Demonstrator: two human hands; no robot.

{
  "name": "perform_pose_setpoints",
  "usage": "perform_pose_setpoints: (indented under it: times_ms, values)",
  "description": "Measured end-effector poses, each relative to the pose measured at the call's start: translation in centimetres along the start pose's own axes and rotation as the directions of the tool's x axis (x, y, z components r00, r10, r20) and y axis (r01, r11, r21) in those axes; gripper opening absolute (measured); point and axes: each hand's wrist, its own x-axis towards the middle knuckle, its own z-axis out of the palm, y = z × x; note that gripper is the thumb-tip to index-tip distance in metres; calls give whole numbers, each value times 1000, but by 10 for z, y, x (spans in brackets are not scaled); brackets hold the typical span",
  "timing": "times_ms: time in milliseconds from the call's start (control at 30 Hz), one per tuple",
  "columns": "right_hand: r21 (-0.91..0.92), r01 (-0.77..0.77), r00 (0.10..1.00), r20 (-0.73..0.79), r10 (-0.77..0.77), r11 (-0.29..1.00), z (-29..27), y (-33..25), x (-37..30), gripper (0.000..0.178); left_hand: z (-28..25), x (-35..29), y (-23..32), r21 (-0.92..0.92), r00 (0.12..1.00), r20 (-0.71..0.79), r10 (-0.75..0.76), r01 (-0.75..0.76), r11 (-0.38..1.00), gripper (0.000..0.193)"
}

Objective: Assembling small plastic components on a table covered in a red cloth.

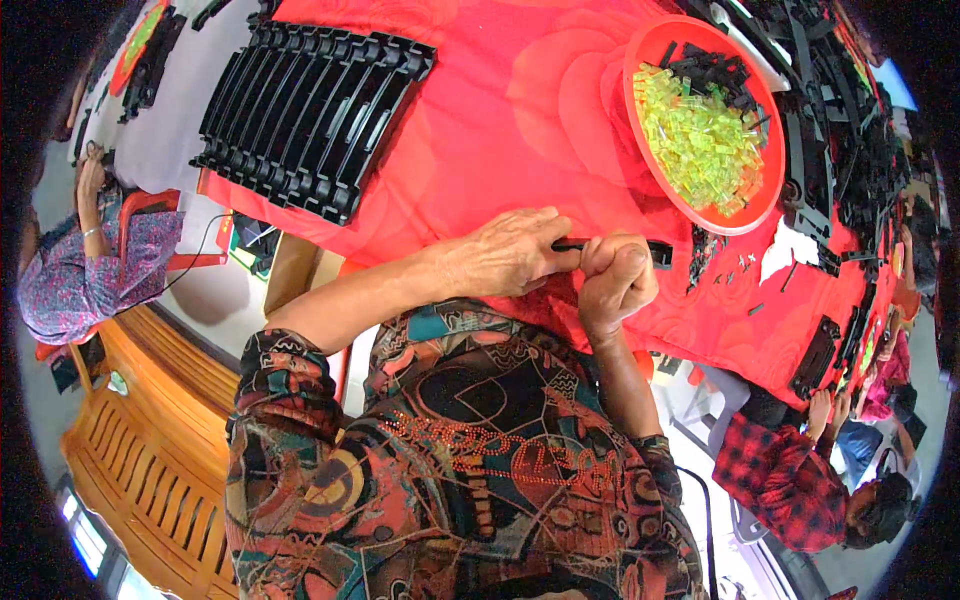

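Note:
My left hand (508, 252) has its fingers closed round one end of a slim black plastic strip (661, 254) at the near edge of the red-covered table. Close beside it, my right hand (617, 282) is clenched on the same strip, thumb bent on top. The strip's right end sticks out past my right hand; most of its middle is hidden by my fingers. Farther back to the left, long black plastic parts (310, 115) lie side by side in a row. None of them touches my hands.
An orange-red bowl (640, 150) with yellow-green clear pieces (690, 140) and small black pieces (722, 75) stands back right. Near it lie a white crumpled tissue (788, 250) and loose black bits (740, 268). A wooden bench (150, 440) and other people are around.

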Motion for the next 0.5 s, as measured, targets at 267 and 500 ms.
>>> perform_pose_setpoints:
  times_ms: [267,500]
  values:
    - [89,35,968,-249,-12,995,-25,-47,24,31,-3,1,8,69,999,7,-40,40,997,32]
    - [-531,-244,913,-408,8,811,-147,-45,31,14,-7,15,3,148,999,-50,14,-6,989,36]
